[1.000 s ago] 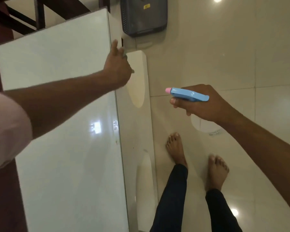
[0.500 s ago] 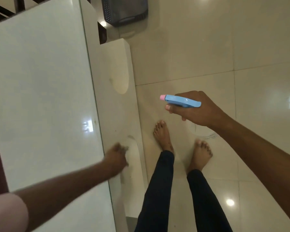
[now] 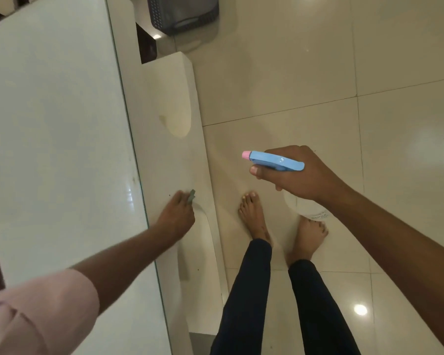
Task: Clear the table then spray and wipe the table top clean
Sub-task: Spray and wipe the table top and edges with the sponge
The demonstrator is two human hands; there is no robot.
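The white glossy table top (image 3: 57,139) fills the left of the view. My left hand (image 3: 176,219) sits past the table's right edge, over a white bench (image 3: 169,103), and grips a small grey-green cloth (image 3: 191,196) that pokes out above the fingers. My right hand (image 3: 296,175) is held out over the floor and grips a spray bottle (image 3: 274,161) with a blue trigger head and pink nozzle pointing left. The bottle's clear body (image 3: 306,210) hangs below the hand.
The white bench runs along the table's right side with curved seat hollows. A dark plastic basket (image 3: 182,11) stands on the tiled floor at the top. My bare feet (image 3: 254,216) stand on the glossy tiles beside the bench. Dark furniture shows at the far left.
My left hand with the cloth has swept from the far end of the table's edge back toward me along the bench. My right hand with the spray bottle has stayed about in place.
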